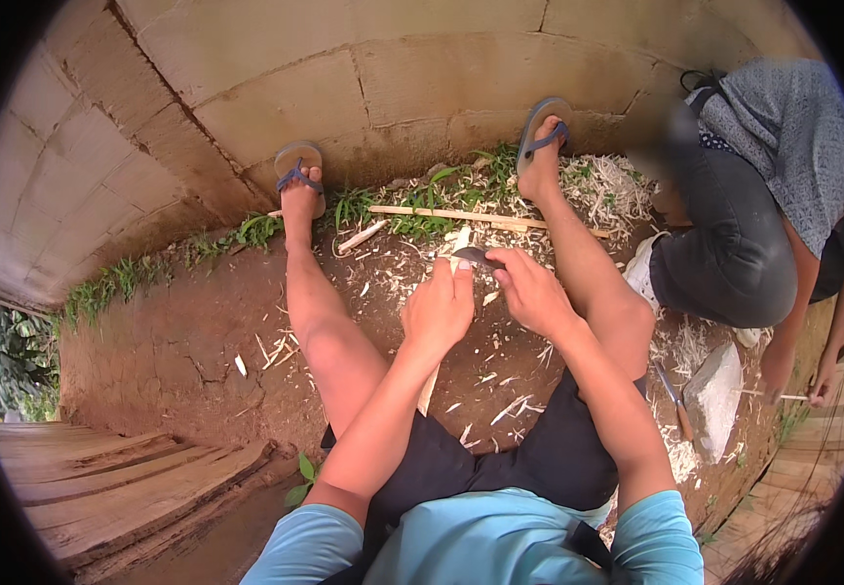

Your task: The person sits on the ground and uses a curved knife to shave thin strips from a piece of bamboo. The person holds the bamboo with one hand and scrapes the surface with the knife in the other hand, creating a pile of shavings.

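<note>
My left hand (437,307) is closed around a pale strip of wood (428,393). One end of the strip shows above my fist, and the other reaches down between my thighs. In my right hand (536,294) is a knife, its handle hidden by my closed fingers. The dark knife blade (476,256) points left and lies across the upper end of the wood, close to my left thumb. Both hands are held out in front of me between my bare knees.
Wood shavings (597,200) litter the dirt, where a long wooden strip (471,214) lies before a block wall (286,88). At right a person (734,234) crouches, hands on a thin stick (783,396). A second knife (677,402) lies beside a whitish block (714,402). Planks (139,487) stand lower left.
</note>
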Available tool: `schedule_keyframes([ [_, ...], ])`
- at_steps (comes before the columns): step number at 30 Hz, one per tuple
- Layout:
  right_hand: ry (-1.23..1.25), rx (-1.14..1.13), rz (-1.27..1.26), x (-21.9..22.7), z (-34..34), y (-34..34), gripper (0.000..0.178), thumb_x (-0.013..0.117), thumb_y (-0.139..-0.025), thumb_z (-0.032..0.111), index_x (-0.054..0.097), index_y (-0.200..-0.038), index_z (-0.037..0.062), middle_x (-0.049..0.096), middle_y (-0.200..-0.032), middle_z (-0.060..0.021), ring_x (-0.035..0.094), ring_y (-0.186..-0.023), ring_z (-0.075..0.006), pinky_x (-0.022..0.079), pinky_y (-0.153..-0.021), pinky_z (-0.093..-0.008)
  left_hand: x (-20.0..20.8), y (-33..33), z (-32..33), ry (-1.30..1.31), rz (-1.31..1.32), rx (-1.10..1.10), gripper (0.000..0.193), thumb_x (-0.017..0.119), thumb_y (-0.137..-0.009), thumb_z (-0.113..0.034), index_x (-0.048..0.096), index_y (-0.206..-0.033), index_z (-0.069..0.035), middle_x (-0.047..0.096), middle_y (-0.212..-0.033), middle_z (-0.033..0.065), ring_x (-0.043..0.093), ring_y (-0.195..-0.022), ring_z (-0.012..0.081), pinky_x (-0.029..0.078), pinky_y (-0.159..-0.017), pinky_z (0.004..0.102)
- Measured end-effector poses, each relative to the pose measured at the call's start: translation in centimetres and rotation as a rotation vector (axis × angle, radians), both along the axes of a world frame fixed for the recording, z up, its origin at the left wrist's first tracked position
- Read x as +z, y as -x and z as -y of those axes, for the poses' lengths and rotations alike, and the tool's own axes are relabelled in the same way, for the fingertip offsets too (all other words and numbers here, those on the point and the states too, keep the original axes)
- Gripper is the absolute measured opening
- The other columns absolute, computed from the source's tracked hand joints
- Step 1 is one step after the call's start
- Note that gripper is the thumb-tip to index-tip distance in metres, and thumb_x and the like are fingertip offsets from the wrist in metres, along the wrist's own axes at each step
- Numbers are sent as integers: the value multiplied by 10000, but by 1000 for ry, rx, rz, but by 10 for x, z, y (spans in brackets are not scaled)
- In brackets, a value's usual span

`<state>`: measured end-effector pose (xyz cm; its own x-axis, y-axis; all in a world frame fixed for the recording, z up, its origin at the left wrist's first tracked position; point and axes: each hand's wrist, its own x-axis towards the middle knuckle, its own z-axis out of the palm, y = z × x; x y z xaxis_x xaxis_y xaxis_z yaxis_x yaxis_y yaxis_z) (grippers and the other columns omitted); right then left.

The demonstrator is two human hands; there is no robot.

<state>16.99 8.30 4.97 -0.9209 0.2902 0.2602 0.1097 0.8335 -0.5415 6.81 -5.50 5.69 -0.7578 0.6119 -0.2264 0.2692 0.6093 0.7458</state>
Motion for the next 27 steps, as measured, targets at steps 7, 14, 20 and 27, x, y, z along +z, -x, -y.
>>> schedule_keyframes([
  [7, 13, -29, 68, -13, 1, -1, 289, 489, -922, 125, 458, -1209, 119, 566, -1019, -146, 605, -838, -372, 502, -684, -441, -20, -1, -6, -423, 588, -51, 184, 434, -979, -220, 465, -1039, -48, 585, -845, 73, 636, -638, 148, 485, -501, 247],
  [14, 36, -32, 21, -17, 4, 5, 264, 475, -938, 195, 457, -1198, 155, 567, -985, -140, 606, -815, -387, 501, -680, -474, -15, 5, -1, -543, 900, 26, 175, 409, -998, -252, 427, -1080, -99, 522, -768, 10, 555, -529, 102, 413, -432, 191],
  [20, 82, -17, -83, -12, 5, 8, 239, 468, -951, 206, 475, -1181, 143, 604, -1010, -150, 608, -860, -387, 511, -708, -454, -1, 1, -1, -702, 1007, 70, 252, 477, -951, -357, 430, -935, -110, 486, -587, 21, 428, -380, 98, 307, -317, 206],
  [27, 150, 39, -242, -11, -11, 8, 199, 521, -916, 142, 544, -1099, 68, 617, -956, -159, 612, -838, -376, 508, -696, -425, -3, -1, -20, -691, 959, 32, 201, 538, -899, -271, 463, -937, -88, 481, -566, 4, 424, -373, 81, 342, -327, 202],
])
